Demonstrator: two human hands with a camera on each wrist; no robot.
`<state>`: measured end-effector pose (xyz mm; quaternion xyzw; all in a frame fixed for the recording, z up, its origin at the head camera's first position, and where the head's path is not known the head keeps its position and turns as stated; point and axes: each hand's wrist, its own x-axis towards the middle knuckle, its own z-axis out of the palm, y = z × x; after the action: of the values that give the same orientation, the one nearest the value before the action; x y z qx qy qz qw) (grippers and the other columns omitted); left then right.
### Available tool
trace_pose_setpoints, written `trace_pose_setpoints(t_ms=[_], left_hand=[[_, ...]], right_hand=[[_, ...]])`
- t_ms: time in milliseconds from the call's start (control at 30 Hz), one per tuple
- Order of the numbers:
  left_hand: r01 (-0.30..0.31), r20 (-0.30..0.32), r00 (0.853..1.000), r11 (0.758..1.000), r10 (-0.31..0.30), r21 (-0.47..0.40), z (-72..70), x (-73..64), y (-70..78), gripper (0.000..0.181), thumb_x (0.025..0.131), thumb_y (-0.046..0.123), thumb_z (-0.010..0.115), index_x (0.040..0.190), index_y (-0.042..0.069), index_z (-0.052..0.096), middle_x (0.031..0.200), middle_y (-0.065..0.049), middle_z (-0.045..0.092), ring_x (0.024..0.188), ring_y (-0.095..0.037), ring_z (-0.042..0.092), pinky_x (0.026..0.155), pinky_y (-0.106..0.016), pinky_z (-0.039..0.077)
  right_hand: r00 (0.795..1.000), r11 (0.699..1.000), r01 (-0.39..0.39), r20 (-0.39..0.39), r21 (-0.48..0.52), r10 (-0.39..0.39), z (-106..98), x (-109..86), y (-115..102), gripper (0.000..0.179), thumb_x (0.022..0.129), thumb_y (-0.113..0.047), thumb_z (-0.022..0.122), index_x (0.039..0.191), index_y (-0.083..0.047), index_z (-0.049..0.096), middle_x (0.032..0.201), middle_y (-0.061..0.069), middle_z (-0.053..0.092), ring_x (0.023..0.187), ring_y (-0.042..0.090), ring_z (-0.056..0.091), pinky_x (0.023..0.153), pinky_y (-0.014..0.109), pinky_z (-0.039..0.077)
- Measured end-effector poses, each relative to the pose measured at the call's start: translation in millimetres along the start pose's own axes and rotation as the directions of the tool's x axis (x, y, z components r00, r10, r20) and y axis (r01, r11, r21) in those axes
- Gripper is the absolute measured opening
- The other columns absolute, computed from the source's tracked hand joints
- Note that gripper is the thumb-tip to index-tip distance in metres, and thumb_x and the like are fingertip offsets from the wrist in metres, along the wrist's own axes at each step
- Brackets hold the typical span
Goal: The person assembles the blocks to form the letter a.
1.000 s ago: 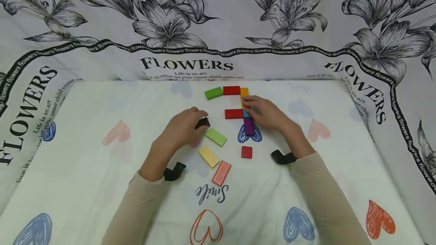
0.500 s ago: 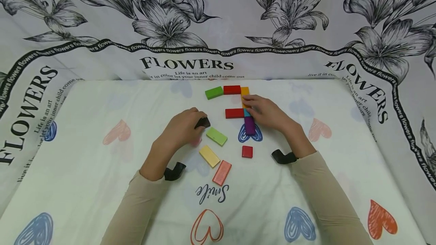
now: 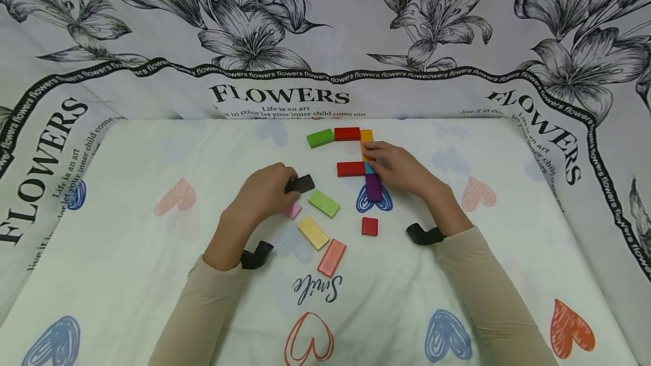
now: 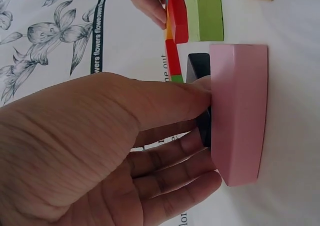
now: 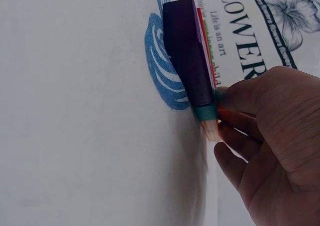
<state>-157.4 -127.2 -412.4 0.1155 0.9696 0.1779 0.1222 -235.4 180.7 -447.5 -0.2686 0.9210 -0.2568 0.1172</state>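
Observation:
My left hand [image 3: 267, 190] pinches a black block [image 3: 300, 183] between thumb and fingers. In the left wrist view a pink block [image 4: 240, 110] stands in front of the fingertips and covers part of the black one. My right hand [image 3: 396, 165] rests its fingertips at the orange block [image 3: 366, 136] and the small teal block [image 3: 369, 168]. These belong to a line of blocks that ends nearer me in a purple block [image 3: 373, 188]. A red block [image 3: 351, 169] juts left from the line; another red block [image 3: 347, 134] and a green block [image 3: 320, 138] lead left from its far end.
Loose on the cloth [image 3: 127, 275] lie a light green block [image 3: 324, 203], a yellow block [image 3: 313, 233], a salmon block [image 3: 331, 257] and a small red cube [image 3: 369, 226]. Behind the table hangs a flower-printed cloth [image 3: 346, 27].
My left hand has drawn slightly left, and more of the black block and the pink block now shows. The right hand has stayed at the line of blocks.

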Motion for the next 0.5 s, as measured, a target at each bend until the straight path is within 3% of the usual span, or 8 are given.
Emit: trace_pose_setpoints(t_ms=[333, 500], left_hand=[[0.034, 0.005, 0.999, 0.999, -0.034, 0.005, -3.2, -4.6, 0.0, 0.033, 0.095, 0.022, 0.077, 0.119, -0.001, 0.075, 0.105, -0.015, 0.076, 0.091, -0.027, 0.066, 0.086, -0.044, 0.057], [0.019, -0.001, 1.0, 1.0, -0.019, 0.015, -1.3, -1.7, -1.1, 0.033, 0.097, 0.022, 0.077, 0.121, -0.001, 0.074, 0.107, -0.015, 0.075, 0.091, -0.027, 0.066, 0.087, -0.045, 0.056]], right_hand=[[1.0, 1.0, -0.01, 0.019, 0.003, 0.01, -1.5, 0.2, -1.8, 0.046, 0.109, -0.015, 0.057, 0.154, -0.006, 0.053, 0.167, 0.01, 0.046, 0.16, 0.033, 0.037, 0.129, 0.052, 0.035], [1.0, 1.0, -0.01, 0.017, 0.007, 0.01, -1.5, -1.3, -0.2, 0.046, 0.108, -0.015, 0.057, 0.153, -0.006, 0.053, 0.166, 0.011, 0.047, 0.159, 0.034, 0.038, 0.129, 0.053, 0.035]])
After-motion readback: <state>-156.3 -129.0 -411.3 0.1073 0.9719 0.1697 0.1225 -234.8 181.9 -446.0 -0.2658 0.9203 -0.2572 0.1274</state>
